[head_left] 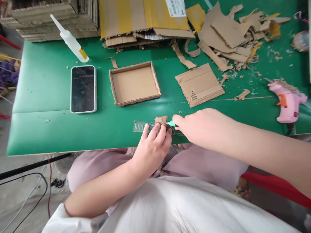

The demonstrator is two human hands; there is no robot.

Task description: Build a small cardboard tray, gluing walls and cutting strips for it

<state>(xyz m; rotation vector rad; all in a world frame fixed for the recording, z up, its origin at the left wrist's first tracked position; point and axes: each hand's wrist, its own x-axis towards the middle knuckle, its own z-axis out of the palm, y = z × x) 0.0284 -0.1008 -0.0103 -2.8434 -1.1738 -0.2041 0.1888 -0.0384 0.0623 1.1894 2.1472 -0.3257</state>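
Note:
Near the front edge of the green table, my left hand [155, 139] presses down on a clear ruler [139, 126] with its fingers spread; its thumb is hidden. Beneath the ruler lies a small cardboard piece [161, 119], mostly covered by the ruler and fingers. My right hand [190, 124] is closed around a craft knife [172, 123] with a teal handle. The knife's thin metal tip points left and lies along the ruler's far edge, over the cardboard piece. Farther back sit a shallow open cardboard tray [136, 82] and a flat cardboard panel [200, 85].
At left lie a phone [83, 89] and a white nozzle bottle [73, 45]. A pink glue gun [288, 102] is at right. Torn cardboard scraps [230, 35] heap up at the back right, beside a yellow-taped carton [143, 17]. Stacked cardboard [55, 22] fills the back left.

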